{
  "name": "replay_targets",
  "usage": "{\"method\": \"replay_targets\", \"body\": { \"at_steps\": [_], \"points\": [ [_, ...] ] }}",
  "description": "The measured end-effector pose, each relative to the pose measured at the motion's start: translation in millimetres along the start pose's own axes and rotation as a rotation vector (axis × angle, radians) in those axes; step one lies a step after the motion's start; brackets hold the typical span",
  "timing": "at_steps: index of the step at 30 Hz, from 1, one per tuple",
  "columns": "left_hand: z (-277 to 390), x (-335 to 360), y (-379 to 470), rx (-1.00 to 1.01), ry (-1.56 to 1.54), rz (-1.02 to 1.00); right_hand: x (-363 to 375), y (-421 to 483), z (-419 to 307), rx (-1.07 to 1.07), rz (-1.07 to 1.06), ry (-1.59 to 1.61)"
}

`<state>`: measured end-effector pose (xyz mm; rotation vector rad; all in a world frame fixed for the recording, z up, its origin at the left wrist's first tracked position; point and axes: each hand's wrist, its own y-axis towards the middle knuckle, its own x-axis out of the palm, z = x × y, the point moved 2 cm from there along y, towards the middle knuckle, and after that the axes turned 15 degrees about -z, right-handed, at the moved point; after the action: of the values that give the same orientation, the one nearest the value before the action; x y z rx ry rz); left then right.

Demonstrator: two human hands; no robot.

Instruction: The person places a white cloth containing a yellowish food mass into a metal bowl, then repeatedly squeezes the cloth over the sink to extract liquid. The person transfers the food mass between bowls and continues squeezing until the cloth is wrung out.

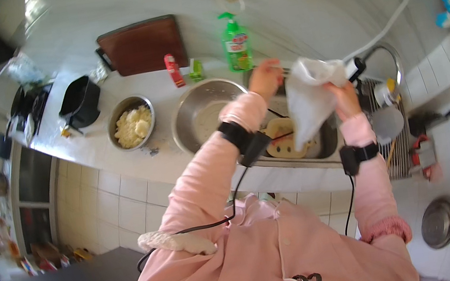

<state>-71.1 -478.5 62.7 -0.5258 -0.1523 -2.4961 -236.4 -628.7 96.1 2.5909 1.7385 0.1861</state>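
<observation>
My right hand [343, 101] grips the rim of a limp white bag [311, 102], thin cloth or plastic, which I cannot settle. The bag's mouth gapes at the top, and its narrow end hangs over the sink [333, 139]. To the left of the bag is my left hand [266, 79], blurred, with its fingers apart and nothing visible in it. Below the bag, a cream-coloured basket with holes [283, 148] sits in the sink, partly hidden. A wide steel basin [193, 114] stands left of the sink, partly behind my left forearm.
On the counter are a steel bowl of pale crumbly food [132, 127], a black container [80, 102], and a green pump bottle [237, 43]. A brown cutting board [143, 46] leans against the wall. A wire drying rack [397, 159] and a faucet [396, 60] are at the right.
</observation>
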Motion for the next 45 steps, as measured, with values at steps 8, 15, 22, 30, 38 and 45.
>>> {"method": "replay_targets", "body": {
  "at_steps": [8, 15, 22, 30, 38, 45],
  "points": [
    [-148, -7, 39, -0.179, 0.57, -0.037, -22, -12, -59, -0.002, -0.06, 0.286],
    [-109, 31, -6, -0.252, -0.369, 0.111, -57, -17, -90, -0.121, -0.068, 0.332],
    [-50, 29, -8, 0.07, -0.24, 0.033, -88, -23, -104, -0.108, 0.032, 0.381],
    [22, 27, -16, 0.033, 0.287, 0.015, -70, -18, -82, 0.012, 0.1, 0.538],
    [39, 11, 2, 0.151, 0.127, 0.071, -73, -25, -55, 0.143, 0.143, 0.574],
    [17, -5, 8, 0.109, -0.108, 0.153, -84, -18, -43, 0.185, 0.311, 0.606]
  ]
}}
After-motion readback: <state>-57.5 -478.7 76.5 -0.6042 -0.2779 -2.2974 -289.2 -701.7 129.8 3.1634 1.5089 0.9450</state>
